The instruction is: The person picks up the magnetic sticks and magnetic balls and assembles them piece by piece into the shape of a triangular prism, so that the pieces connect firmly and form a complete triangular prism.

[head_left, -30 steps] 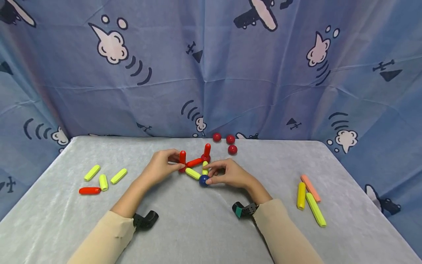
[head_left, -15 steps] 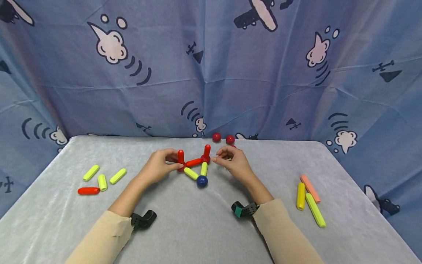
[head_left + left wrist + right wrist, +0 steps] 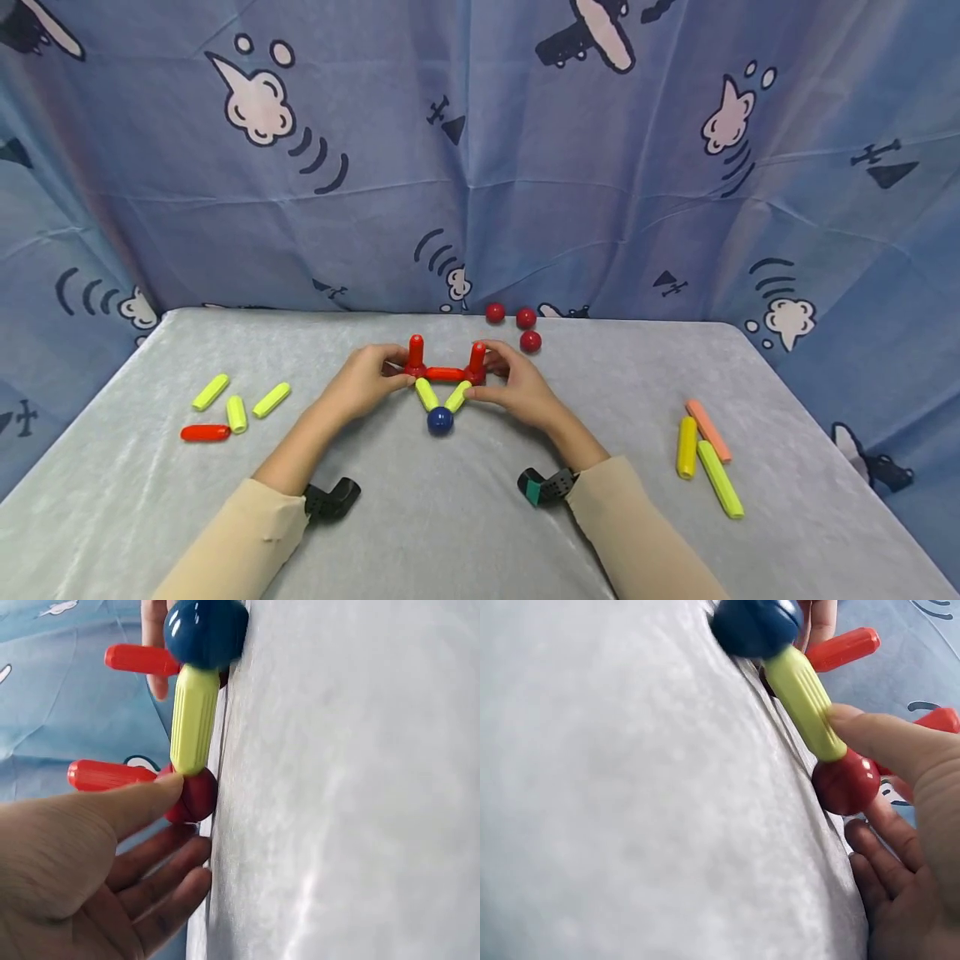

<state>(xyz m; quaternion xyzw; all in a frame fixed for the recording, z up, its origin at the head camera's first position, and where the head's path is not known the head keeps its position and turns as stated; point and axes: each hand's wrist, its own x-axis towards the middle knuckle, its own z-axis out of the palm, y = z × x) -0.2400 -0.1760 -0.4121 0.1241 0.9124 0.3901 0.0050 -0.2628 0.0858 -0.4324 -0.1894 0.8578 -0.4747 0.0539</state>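
A triangle of magnetic building sticks and balls lies on the table between both hands. Its blue ball [image 3: 440, 421] is at the front corner, joined by two yellow-green sticks [image 3: 427, 395] to two red balls [image 3: 196, 796]. A red stick [image 3: 446, 374] links the red balls, and an upright red stick [image 3: 416, 351] rises from each. The left hand [image 3: 367, 380] holds the left corner, thumb against its red ball, fingers behind. At the right corner, the right hand [image 3: 517, 386] has its thumb on the yellow-green stick and fingers around the red ball [image 3: 847, 782].
Three loose red balls [image 3: 526, 318] lie near the table's back edge. At left are several short sticks, yellow-green [image 3: 236, 414] and red [image 3: 206, 432]. Three longer sticks, including a yellow one [image 3: 687, 447], lie at right. A patterned blue curtain [image 3: 390, 150] hangs behind.
The right hand lets go of the blue ball, moves back and takes the right red corner. The triangle has turned, its blue corner shifting left and the right red corner coming forward.
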